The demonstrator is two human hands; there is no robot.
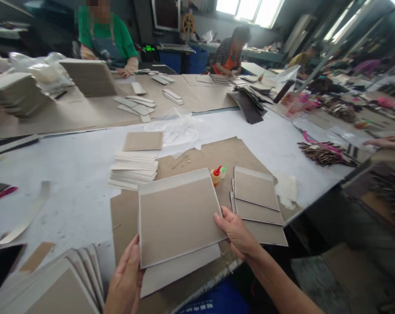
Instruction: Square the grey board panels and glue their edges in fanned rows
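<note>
Between my two hands is a beige cardboard panel (179,218) with pale edges and a lighter strip along its top. My left hand (127,274) grips its left edge low down, and my right hand (236,231) pinches its right edge with the thumb on top. Under it a second pale panel (180,270) shows in part. To the right, several similar panels (256,189) lie overlapping. Just behind the held panel stands a glue bottle (216,176) with a red tip, a green tip beside it. A stack of pale strips (133,170) lies behind to the left.
Fanned panels (66,283) lie at the lower left near a dark flat piece (4,266). A brown cardboard sheet (243,152) covers part of the white table (79,161). Across the table, a person in green (121,39) and another in an orange apron (228,63) are at work.
</note>
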